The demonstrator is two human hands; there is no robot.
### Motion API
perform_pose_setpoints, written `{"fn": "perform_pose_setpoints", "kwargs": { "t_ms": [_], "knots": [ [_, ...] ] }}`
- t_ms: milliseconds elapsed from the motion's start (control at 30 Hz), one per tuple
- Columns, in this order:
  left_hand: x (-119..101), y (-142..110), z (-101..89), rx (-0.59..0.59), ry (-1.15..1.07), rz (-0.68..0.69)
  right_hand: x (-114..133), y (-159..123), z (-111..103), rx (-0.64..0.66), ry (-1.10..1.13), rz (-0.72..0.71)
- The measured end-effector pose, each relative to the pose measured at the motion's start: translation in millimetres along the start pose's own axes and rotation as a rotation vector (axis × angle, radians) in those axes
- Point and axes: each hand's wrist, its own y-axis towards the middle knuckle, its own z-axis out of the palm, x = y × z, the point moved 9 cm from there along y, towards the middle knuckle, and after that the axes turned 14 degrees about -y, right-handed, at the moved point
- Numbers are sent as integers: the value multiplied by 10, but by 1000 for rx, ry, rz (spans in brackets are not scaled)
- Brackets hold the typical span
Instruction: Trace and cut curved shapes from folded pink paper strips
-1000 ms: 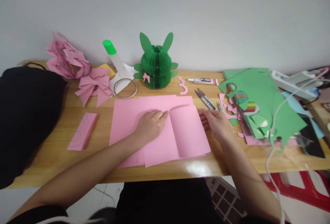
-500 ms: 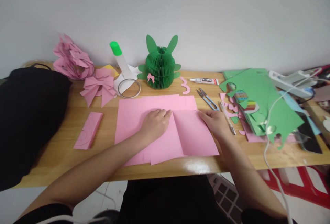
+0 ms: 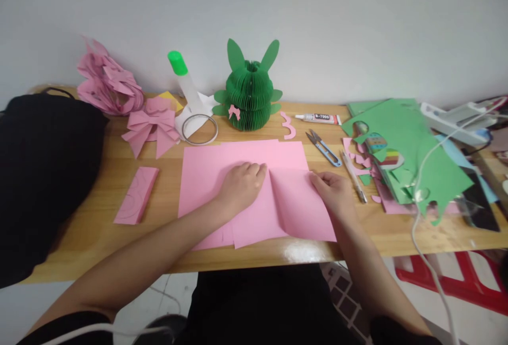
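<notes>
Left hand (image 3: 243, 187): fingers curled, resting on pink sheet (image 3: 305, 205); right hand (image 3: 335, 191): fingertips closed, pinching sheet edge; green-capped bottle (image 3: 191, 93): contents indistinct

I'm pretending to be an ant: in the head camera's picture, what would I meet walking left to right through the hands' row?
Bulky black fabric item, oblong pink paper block, bare left hand, bare right hand, slim pale pen, green cut paper sheets. Pink rectangular paper sheets overlap both hands, so they get no single place.
</notes>
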Motion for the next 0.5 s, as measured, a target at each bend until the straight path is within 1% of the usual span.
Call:
{"fn": "perform_pose_setpoints", "kwargs": {
  "t_ms": [167, 333, 400, 500],
  "knots": [
    [-14, -4, 1, 28, 7, 5, -94, 20, 10, 33, 60, 50],
    [-74, -26, -21, 46, 19, 4, -149, 30, 137, 193, 269, 62],
    [-82, -29, -19, 52, 23, -8, -196, 25, 131, 189, 279, 75],
    [-83, -28, -6, 65, 23, -16, -280, 11, 80, 131, 246, 98]
  ]
}}
